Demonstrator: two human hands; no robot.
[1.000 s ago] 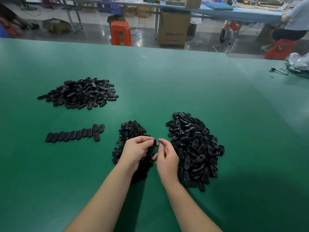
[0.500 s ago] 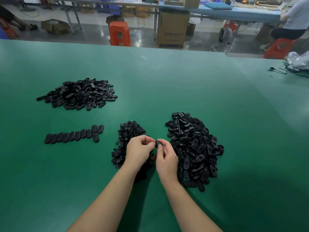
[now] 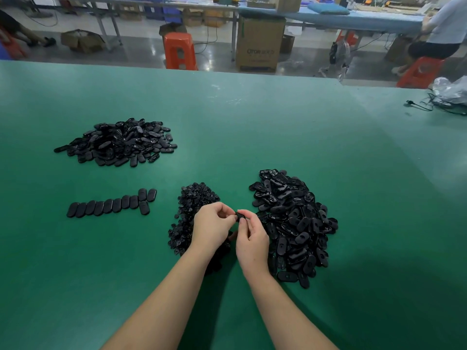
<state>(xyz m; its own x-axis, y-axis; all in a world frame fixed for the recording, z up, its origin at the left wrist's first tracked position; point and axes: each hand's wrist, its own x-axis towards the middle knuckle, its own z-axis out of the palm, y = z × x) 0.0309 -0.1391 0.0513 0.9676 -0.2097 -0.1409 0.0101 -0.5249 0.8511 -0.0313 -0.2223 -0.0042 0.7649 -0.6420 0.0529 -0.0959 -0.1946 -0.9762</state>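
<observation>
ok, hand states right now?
Left hand: fingers curled, pinching a black oval part.
Right hand: pinching the same part.

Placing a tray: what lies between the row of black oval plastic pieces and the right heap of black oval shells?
Head view: a heap of small black plastic parts, plus the left hand and right hand pinching a black piece.

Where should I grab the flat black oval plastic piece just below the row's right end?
Probably the near rounded end of the flat black oval plastic piece, from the near right: it lies flat on the green table, its far end and left edge close against the row of black ovals.
</observation>
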